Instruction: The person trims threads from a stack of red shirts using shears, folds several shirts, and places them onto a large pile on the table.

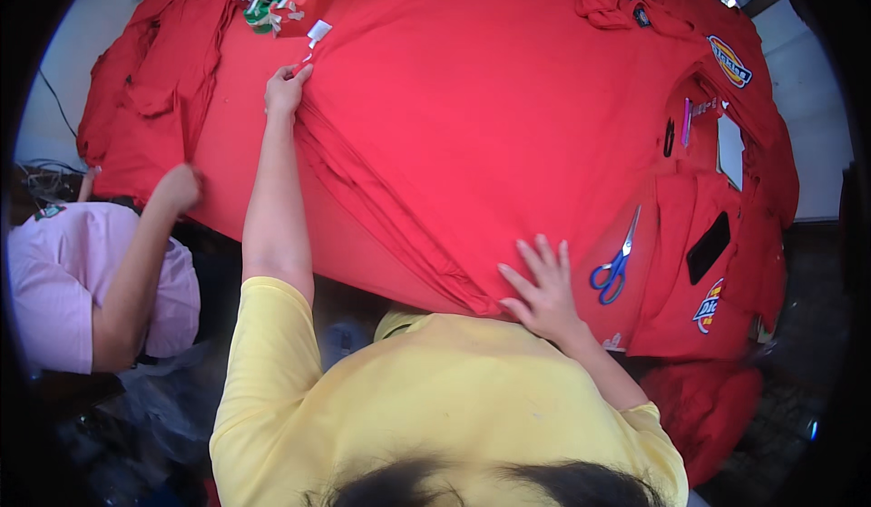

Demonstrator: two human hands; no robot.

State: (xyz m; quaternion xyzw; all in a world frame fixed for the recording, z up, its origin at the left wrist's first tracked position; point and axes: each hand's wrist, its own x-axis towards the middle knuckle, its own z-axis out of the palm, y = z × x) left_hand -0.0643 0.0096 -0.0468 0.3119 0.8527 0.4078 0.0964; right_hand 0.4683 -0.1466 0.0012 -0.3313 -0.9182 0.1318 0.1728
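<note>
A large red garment [490, 126] lies spread across the red-covered table [238, 135], its left edge gathered in long folds. At the far end of that edge, my left hand [285, 91] pinches the cloth between thumb and fingers. Just beyond those fingertips is a small white label [318, 31]. My right hand [544, 296] rests flat on the garment's near end, fingers spread, holding nothing. Blue-handled scissors [617, 266] lie to the right of it, their blades pointing away from me.
A red tape dispenser [295, 3] stands at the far left. On the right are a black phone [709, 247], a white card [729, 151], a pink pen [687, 123] and more red garments [671, 312]. A co-worker's hand [177, 188] is at the table's left edge.
</note>
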